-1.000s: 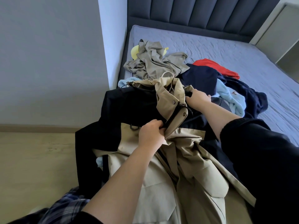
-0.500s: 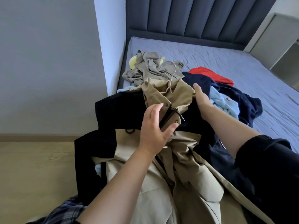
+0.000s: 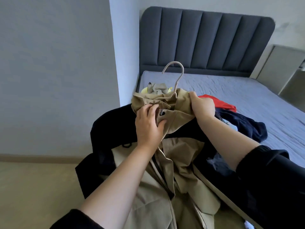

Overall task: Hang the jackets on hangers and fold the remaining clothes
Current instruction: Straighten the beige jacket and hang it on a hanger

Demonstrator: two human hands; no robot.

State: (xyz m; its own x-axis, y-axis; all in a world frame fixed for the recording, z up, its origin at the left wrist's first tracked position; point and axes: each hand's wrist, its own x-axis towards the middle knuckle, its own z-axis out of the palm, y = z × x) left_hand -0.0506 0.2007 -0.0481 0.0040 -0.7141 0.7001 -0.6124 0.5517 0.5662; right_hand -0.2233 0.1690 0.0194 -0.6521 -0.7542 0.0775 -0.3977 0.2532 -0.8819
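Observation:
A tan jacket (image 3: pixel 183 176) with dark lining hangs in front of me on a beige hanger (image 3: pixel 177 75), whose hook sticks up above the collar. My left hand (image 3: pixel 149 125) rests on the collar near a black buckle, fingers spread and lightly bent. My right hand (image 3: pixel 202 105) grips the jacket's right shoulder. Behind it on the bed lie a grey-green garment (image 3: pixel 156 87), a red garment (image 3: pixel 221 103) and a navy garment (image 3: pixel 247 124).
The bed (image 3: pixel 247 90) has a blue-grey cover and a dark padded headboard (image 3: pixel 206 42). A white wall corner (image 3: pixel 122 63) stands left of the bed. A pale bedside unit (image 3: pixel 285 66) is at the right. Light wooden floor (image 3: pixel 33 187) lies lower left.
The jacket has been lifted up off the pile, and the hanger hook now shows above the collar. My left hand let go of the strap and moved up to the collar; my right hand took the shoulder.

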